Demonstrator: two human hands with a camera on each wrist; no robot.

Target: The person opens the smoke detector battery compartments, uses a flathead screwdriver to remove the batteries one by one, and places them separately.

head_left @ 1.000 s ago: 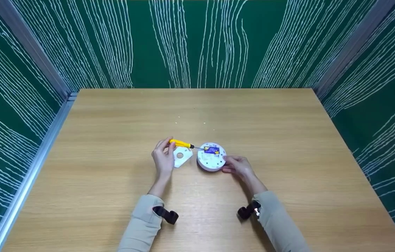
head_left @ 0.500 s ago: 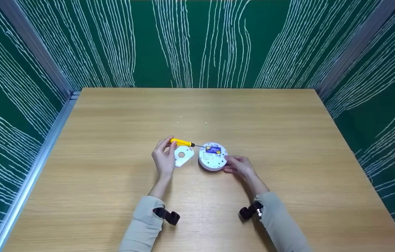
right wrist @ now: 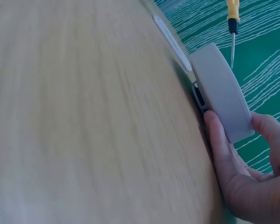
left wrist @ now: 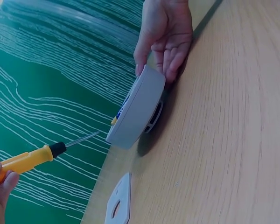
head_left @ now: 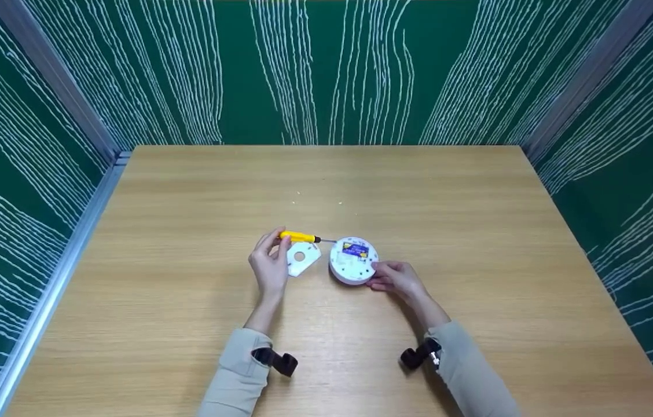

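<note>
My left hand (head_left: 269, 267) pinches the yellow handle of a screwdriver (head_left: 299, 237) between thumb and fingers. Its thin metal shaft points right, the tip close to the upper left rim of a round white device (head_left: 351, 272), which looks like a smoke alarm. On the device's upward face is a blue and yellow rectangle (head_left: 356, 249), like a battery or label, among several small dark holes. My right hand (head_left: 397, 279) grips the right edge, thumb on top and fingers below. In the left wrist view the device (left wrist: 139, 107) leans tilted, a dark bracket-like part showing at its underside.
A flat white plate (head_left: 310, 262) with a central hole lies on the wooden table (head_left: 187, 191), between my left hand and the device. Several tiny white bits (head_left: 340, 203) are scattered farther back. Green walls with white lines surround the table.
The device has turned slightly clockwise, so the blue and yellow rectangle now slants. The screwdriver tip has come away from the rectangle's left end toward the rim. Both hands keep their grips.
</note>
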